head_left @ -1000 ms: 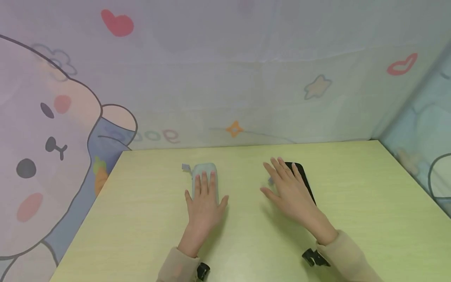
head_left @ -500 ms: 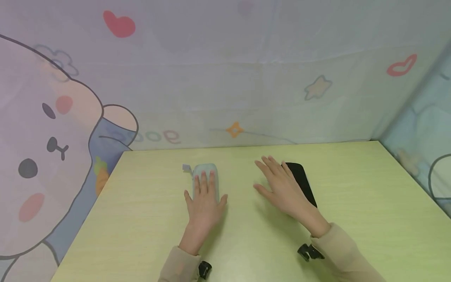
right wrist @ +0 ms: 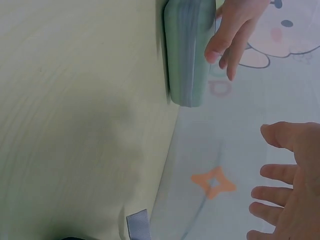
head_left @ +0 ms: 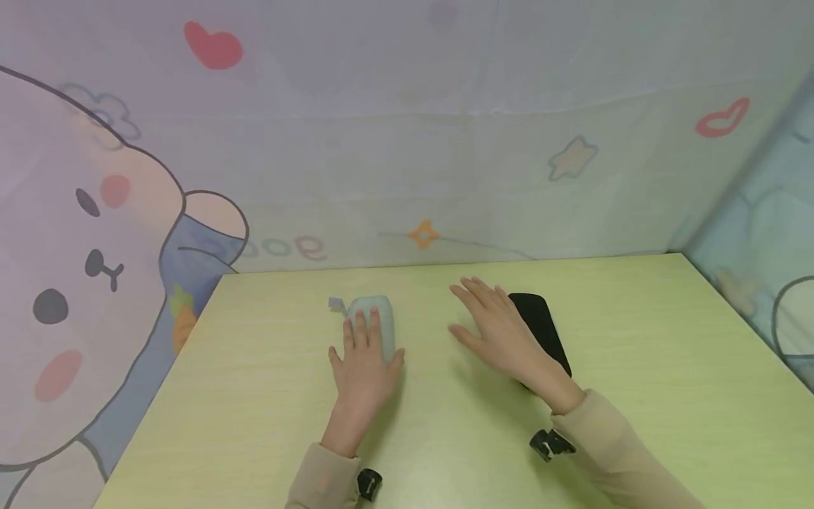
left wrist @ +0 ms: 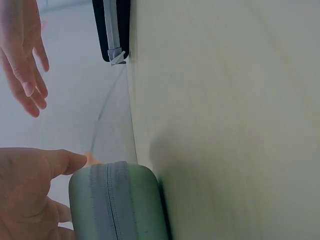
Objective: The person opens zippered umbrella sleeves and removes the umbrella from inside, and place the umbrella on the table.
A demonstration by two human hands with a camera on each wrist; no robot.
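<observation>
Lower centre, the left hand [head_left: 364,369], grip wide, spreads over the green case [head_left: 386,326], contact unclear; right of centre, the right hand [head_left: 499,332], equally wide, hangs by the black case [head_left: 542,325] on the table [head_left: 445,438]. A light, flat touch should steady either case.

Lt yellow-grn tbl [head_left: 668,353] w/ pale grn zip case [head_left: 386,326] on L, blk case [head_left: 542,324] on R, apart.

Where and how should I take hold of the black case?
Probably from above, near mid-length, gripping the black case across its two long sides. It lies flat on the table and is clearly longer than wide, so its width looks easiest to span. The right hand hangs over its left part, so centre it first.
</observation>
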